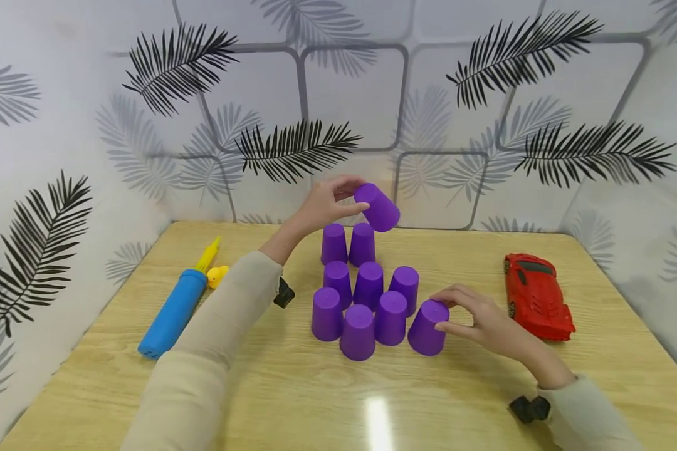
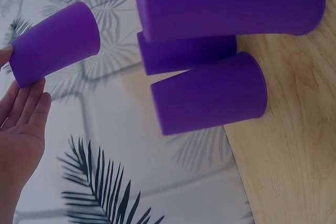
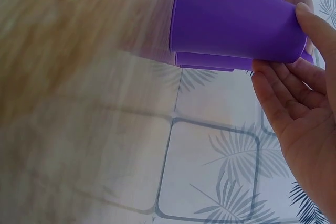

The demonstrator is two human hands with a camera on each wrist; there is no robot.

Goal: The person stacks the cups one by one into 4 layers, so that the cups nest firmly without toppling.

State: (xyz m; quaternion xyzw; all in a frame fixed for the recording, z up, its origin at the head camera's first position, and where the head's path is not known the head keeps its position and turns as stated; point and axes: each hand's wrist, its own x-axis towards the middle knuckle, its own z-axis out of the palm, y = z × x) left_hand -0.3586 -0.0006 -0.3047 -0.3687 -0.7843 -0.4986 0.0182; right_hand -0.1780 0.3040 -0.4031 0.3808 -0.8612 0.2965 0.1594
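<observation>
My left hand (image 1: 323,205) pinches a purple plastic cup (image 1: 381,210) near its base, between thumb and fingers. That cup is tilted in the air above two upside-down cups at the back; the left wrist view shows the same held cup (image 2: 58,43) well apart from the back cup (image 2: 210,95). At the front right, the thumb and fingers of my right hand (image 1: 488,319) grip the top of another inverted purple cup (image 1: 427,332), slightly tilted. Between the hands, a middle row of three cups (image 1: 368,285) stands behind three front cups (image 1: 358,335), all mouth down.
A red toy car (image 1: 538,297) sits right of my right hand. Left of my left arm lie a blue pump (image 1: 175,313) with a yellow nozzle and a small yellow duck (image 1: 217,275). The patterned wall (image 1: 350,94) rises behind the wooden table (image 1: 293,401).
</observation>
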